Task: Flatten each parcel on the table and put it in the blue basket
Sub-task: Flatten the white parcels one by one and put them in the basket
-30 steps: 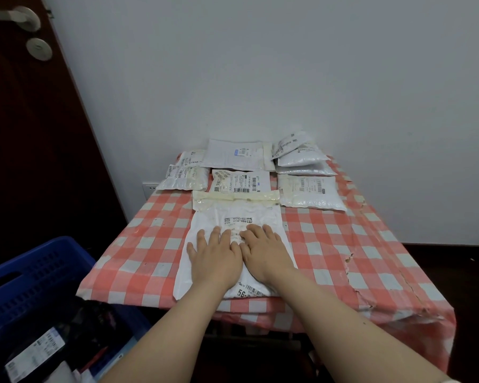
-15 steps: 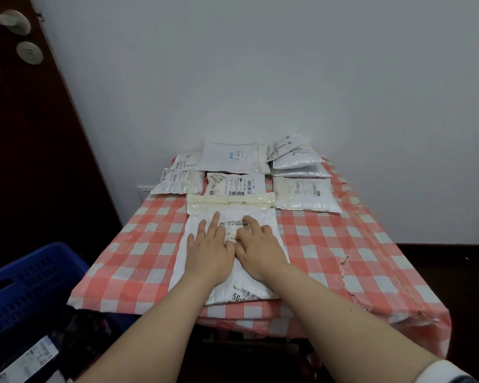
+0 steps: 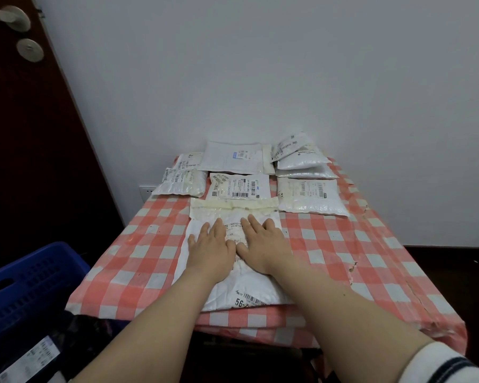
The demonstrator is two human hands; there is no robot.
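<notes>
Parcels are already sitting in the blue basket (image 3: pixel 25 275) at the near left, beside the table's corner. At least one dark labelled packet (image 3: pixel 31 357) is showing inside, so part of the job appears done.

Just beyond, the big white parcel (image 3: pixel 227 294) is lying at the near edge of the table (image 3: pixel 329 258). The left hand (image 3: pixel 210 250) and right hand (image 3: pixel 263 244) are pressing down on it side by side, palms flat and fingers stretched straight, gripping nothing. It is looking fairly flat, so the smoothing is probably nearing its end, with the carry to the basket not yet made.

Farther back, a labelled middle parcel (image 3: pixel 238 187) and a puffy right parcel (image 3: pixel 310 197) are waiting. Against the wall, a flat envelope (image 3: pixel 233 158) and a small stack (image 3: pixel 302 163) are waiting too. Most of the work is remaining.
</notes>
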